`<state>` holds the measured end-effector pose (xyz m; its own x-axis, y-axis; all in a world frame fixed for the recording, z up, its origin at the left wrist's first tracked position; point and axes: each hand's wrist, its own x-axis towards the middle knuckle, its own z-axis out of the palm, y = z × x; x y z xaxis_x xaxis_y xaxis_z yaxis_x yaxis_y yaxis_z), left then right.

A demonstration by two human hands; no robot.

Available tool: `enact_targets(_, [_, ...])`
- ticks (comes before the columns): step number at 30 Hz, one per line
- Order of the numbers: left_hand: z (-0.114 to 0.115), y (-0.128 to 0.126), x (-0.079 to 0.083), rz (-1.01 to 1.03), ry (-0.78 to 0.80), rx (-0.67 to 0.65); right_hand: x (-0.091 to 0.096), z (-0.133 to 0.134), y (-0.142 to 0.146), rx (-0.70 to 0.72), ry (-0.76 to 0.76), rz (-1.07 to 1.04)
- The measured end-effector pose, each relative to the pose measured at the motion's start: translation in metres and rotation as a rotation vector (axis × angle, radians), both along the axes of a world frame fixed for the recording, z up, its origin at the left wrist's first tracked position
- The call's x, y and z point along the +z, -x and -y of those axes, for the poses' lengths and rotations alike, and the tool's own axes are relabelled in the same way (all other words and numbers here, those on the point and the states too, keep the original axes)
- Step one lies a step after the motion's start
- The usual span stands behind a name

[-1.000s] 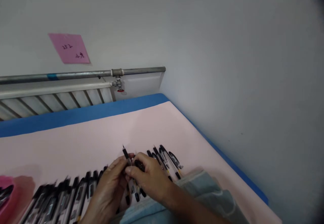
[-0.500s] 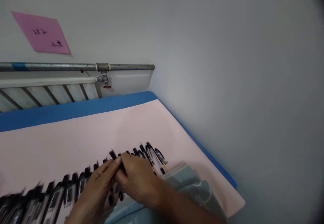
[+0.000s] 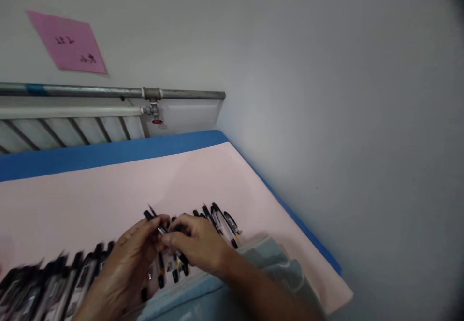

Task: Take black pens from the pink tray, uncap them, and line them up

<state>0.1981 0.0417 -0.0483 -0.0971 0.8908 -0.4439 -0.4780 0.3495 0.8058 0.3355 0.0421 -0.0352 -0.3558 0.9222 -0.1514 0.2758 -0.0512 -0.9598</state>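
A black-and-clear pen [image 3: 160, 229] slants between my hands, its black end pointing up and left. My left hand [image 3: 125, 258] pinches it between thumb and fingers. My right hand [image 3: 203, 243] is curled at the pen's lower part, with the thumb against it; a dark piece behind those fingers is partly hidden. Beneath and between the hands lie several black pens [image 3: 161, 270]. Right of my right hand are more pens [image 3: 224, 224], some with clear barrels and clips.
A dense row of pens [image 3: 54, 282] runs along the lower left. Pink sheet [image 3: 119, 190] covers the blue tabletop [image 3: 108, 153]. Light blue fabric [image 3: 261, 258] lies under my right forearm. Behind are a radiator [image 3: 65, 132], a pipe [image 3: 192, 94] with a red-handled valve, and a pink note [image 3: 70, 43].
My hands have drawn slightly apart, the left one moving left and down. More of the held pen shows between them. The view has shifted a little.
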Motion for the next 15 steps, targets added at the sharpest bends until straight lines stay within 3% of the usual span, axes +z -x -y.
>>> enact_targets(6, [-0.0011, -0.002, 0.0066, 0.047, -0.109, -0.085, 0.0063, -0.0068, -0.0017, 0.05, 0.012, 0.04])
enact_targets(15, [0.0054, 0.0051, 0.0093, -0.055, -0.209, -0.173, 0.007, -0.0073, -0.0023, 0.139, 0.251, -0.041])
